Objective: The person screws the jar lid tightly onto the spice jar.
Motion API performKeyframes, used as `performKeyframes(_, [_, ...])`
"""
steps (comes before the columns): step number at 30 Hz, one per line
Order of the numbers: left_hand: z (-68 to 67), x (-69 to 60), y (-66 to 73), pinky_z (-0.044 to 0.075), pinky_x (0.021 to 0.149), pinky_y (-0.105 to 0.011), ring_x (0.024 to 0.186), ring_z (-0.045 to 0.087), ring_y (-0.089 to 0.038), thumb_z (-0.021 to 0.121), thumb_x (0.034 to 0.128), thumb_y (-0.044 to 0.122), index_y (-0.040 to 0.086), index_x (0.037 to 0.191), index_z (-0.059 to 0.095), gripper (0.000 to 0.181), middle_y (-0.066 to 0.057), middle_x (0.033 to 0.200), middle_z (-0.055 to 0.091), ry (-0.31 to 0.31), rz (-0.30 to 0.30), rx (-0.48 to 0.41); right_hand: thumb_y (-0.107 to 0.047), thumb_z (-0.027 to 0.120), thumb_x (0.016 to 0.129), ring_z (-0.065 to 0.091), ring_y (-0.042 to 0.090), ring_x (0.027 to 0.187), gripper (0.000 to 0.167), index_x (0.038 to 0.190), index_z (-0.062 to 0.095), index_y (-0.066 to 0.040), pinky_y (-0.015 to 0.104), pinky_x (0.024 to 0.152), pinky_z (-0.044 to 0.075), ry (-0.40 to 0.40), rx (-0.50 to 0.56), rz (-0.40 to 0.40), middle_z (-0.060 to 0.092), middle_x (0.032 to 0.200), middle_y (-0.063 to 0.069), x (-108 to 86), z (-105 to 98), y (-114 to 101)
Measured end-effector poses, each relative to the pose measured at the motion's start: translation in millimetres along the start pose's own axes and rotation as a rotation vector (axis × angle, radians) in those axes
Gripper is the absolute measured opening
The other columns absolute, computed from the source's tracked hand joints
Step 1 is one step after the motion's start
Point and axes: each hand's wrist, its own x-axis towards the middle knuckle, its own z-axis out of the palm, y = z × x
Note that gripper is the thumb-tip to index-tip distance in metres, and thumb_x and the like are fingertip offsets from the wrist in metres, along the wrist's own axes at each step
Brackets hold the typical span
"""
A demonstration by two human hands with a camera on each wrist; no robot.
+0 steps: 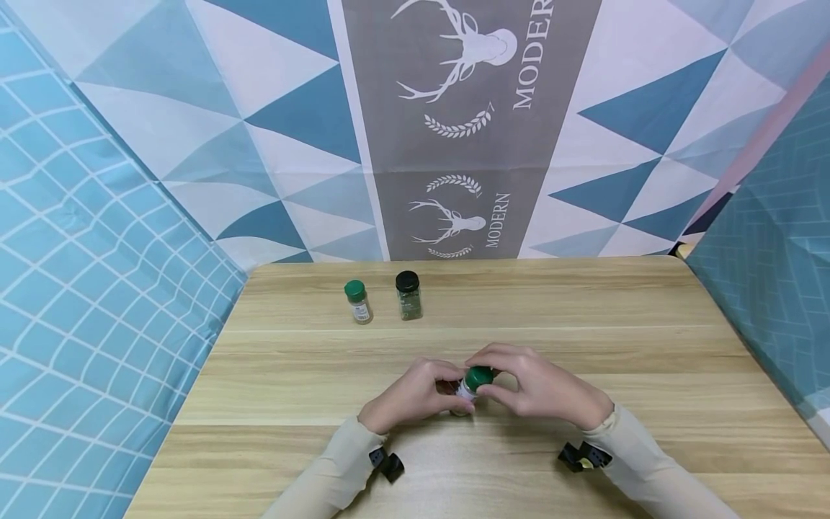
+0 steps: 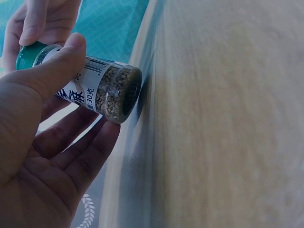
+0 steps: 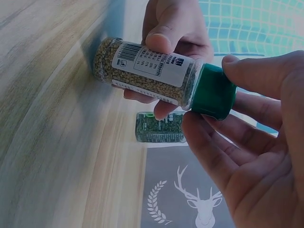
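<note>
A small clear spice jar of pale seeds, with a white printed label, is between the two hands near the middle of the table. My left hand grips the jar's body, thumb on one side and fingers on the other. The thumb and fingers of my right hand pinch its green cap, which sits on the jar. In the head view the jar leans a little, cap toward the right hand. Whether its base touches the tabletop I cannot tell.
Toward the back of the wooden table stand a green-capped jar and a black-capped jar of green flakes. A patterned cloth hangs behind, with blue cloths at both sides. Each sleeve carries a small black device.
</note>
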Motion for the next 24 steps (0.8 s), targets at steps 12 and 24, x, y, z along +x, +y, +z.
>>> performKeyframes(12, [0.0,-0.9,-1.4,0.055,0.070,-0.014,0.082,0.060,0.007,0.083,0.0881,0.031,0.022,0.107,0.076,0.022,0.013,0.103,0.074,0.002,0.011,-0.005,-0.023,0.077,0.095,0.067,0.013,0.117,0.036,0.129,0.069,-0.013,0.035,0.098,0.060,-0.003,0.007,-0.004,0.069,0.128,0.000,-0.1,0.0,-0.2])
performKeyframes(24, [0.3,-0.9,-2.3,0.056,0.072,-0.013,0.085,0.061,0.006,0.082,0.0883,0.033,0.018,0.117,0.076,0.033,0.011,0.108,0.075,0.004,0.014,0.003,-0.007,0.074,0.093,0.066,0.020,0.122,0.038,0.130,0.070,-0.017,0.042,0.102,0.058,-0.043,0.018,-0.014,0.069,0.133,0.004,-0.1,-2.2,-3.5])
